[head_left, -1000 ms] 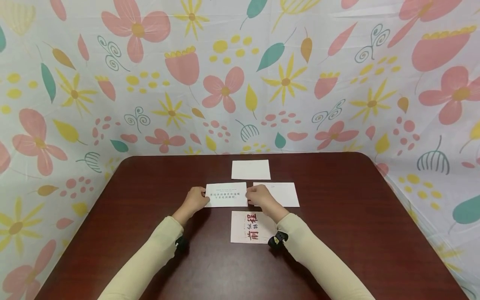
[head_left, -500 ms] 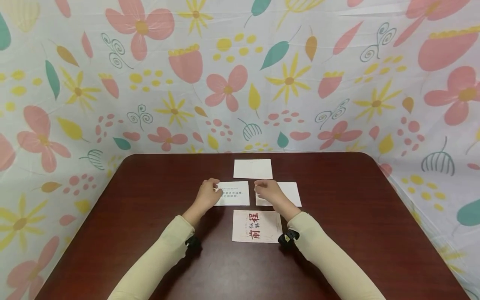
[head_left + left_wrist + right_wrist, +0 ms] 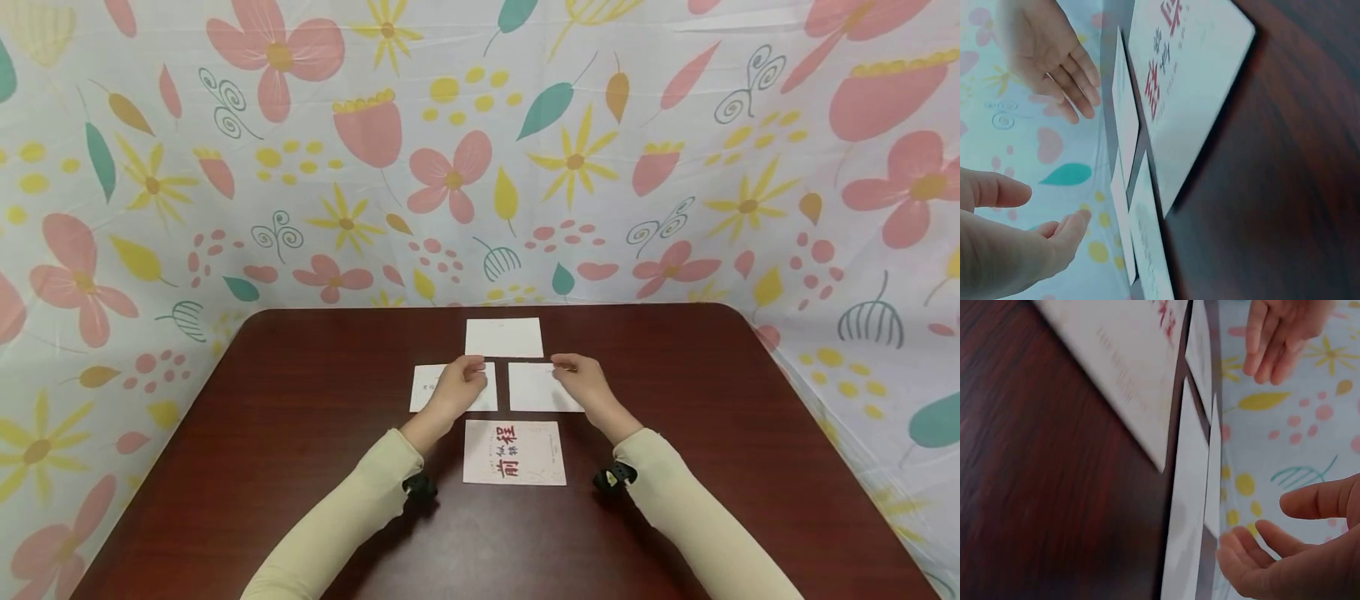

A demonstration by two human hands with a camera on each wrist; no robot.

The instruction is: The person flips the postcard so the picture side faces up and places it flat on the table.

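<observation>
Four-sided paper cards lie flat on the table in a cross layout. My left hand (image 3: 457, 385) hovers over the left card (image 3: 422, 392), which carries small black print and is partly covered by that hand. Over the upper right part of the blank-looking right card (image 3: 531, 388) is my right hand (image 3: 587, 385). Both wrist views show the hands raised above the cards, fingers relaxed and apart from the thumbs, with nothing held. Nearest the person lies a pale pink card (image 3: 551, 454) with red and dark characters. The back card (image 3: 504, 338) looks mostly white.
The dark red-brown table (image 3: 315, 517) has rounded far corners. Behind it hangs a white cloth (image 3: 465, 250) printed with flowers and leaves. Black straps (image 3: 617, 477) sit at the wrists, by pale sleeves (image 3: 337, 517).
Both hands have let go of the left card's edges and lifted. The left hand has moved right over that card; the right hand has shifted right over the right card.
</observation>
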